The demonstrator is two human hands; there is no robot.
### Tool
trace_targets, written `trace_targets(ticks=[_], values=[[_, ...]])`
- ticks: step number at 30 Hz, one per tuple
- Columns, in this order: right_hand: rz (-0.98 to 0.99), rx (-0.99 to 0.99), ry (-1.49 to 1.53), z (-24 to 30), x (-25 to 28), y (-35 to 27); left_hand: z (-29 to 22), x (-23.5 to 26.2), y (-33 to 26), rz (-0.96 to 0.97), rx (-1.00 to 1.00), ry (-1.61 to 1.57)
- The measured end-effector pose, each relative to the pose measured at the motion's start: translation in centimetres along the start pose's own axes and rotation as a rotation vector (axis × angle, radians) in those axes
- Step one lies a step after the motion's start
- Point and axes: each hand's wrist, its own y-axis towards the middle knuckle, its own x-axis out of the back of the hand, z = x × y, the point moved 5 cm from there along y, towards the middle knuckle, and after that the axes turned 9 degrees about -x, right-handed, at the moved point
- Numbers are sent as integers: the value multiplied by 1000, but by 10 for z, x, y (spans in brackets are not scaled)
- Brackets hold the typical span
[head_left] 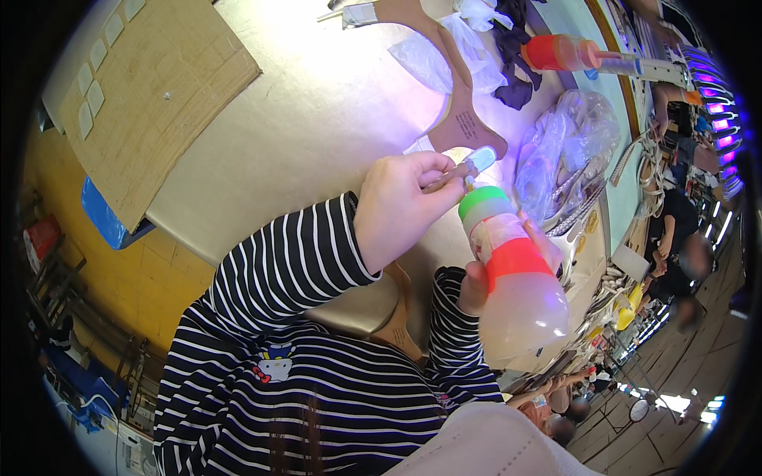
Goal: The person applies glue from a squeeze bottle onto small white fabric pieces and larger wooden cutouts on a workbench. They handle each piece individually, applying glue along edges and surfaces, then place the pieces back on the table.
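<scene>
My left hand is closed, its thumb and fingers pinching a small pale piece with a rounded end. Just below that piece is the nozzle of a squeeze bottle; I cannot tell whether they touch. The bottle is cloudy white with a green cap and a red band, and it is tilted with its cap toward the left hand. My right hand wraps around it from behind, so most of that hand is hidden; the thumb shows on the near side and fingertips on the far side.
A brown curved flat template lies on the metal table beyond my hands. At left is a board bearing several small white pieces. Clear plastic bags and another red-banded bottle are at right. Other people work farther right.
</scene>
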Motion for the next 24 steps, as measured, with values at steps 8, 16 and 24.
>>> trace_targets(ticks=[8, 16, 24], values=[[-248, -54, 327, -16, 9, 12, -2, -1, 1, 37, 46, -157], [-246, -565, 542, -23, 22, 27, 0, -1, 3, 14, 81, -296], [-193, -156, 1281, -38, 35, 23, -1, -3, 4, 25, 90, -286]])
